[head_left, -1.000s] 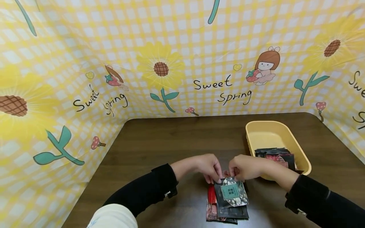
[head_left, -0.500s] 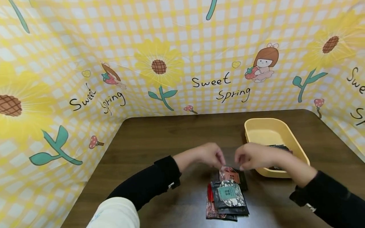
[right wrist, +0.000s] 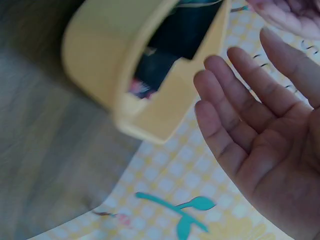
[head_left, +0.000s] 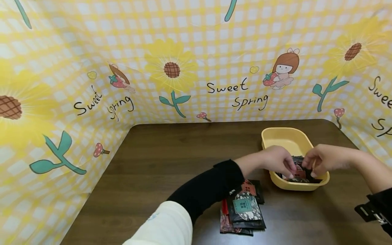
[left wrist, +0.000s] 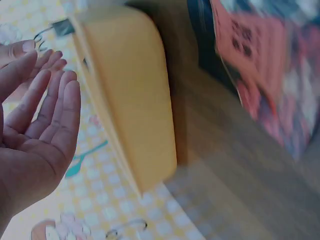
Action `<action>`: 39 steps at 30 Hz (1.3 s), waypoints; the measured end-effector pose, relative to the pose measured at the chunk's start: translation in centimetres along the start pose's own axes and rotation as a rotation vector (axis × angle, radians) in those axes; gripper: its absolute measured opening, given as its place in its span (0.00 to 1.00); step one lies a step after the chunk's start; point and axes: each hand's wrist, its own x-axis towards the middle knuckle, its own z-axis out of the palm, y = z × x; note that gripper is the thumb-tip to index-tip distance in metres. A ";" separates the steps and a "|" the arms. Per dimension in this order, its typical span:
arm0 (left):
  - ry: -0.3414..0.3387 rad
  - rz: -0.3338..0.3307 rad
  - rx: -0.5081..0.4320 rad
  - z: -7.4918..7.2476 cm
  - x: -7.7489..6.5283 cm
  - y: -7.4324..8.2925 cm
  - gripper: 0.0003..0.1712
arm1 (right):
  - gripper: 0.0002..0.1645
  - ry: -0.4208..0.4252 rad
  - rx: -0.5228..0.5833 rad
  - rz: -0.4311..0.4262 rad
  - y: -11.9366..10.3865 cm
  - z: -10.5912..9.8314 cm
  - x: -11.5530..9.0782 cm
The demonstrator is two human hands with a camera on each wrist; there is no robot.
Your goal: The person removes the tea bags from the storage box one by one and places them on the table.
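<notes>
My left hand (head_left: pixel 279 160) hovers over the yellow plastic basket (head_left: pixel 286 139), close above flat black-and-red packets (head_left: pixel 299 175) lying at its near end. From the other side my right hand (head_left: pixel 329 159) reaches over the same packets. Both wrist views show relaxed, spread fingers with nothing held, on the left hand (left wrist: pixel 42 135) and the right hand (right wrist: pixel 270 125). On the table, left of the basket, lies an overlapping pile of packets. A black one with a green label (head_left: pixel 245 207) is on top, and one with an orange-red label (head_left: pixel 249 188) sticks out behind.
The brown wooden table (head_left: pixel 183 146) has a rounded back edge. A yellow checked cloth (head_left: pixel 199 61) with sunflowers stands up behind it and along both sides. My left sleeve (head_left: pixel 211 190) passes over the table and overlaps the pile in the head view.
The hands have let go of the orange-red-label packet, now behind the pile. Both have moved right and are over the basket. The pile stays in place.
</notes>
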 end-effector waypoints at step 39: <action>0.201 -0.211 -0.616 -0.4 -10.2 -4.7 0.03 | 0.02 0.267 0.116 -0.268 -5.2 6.7 4.0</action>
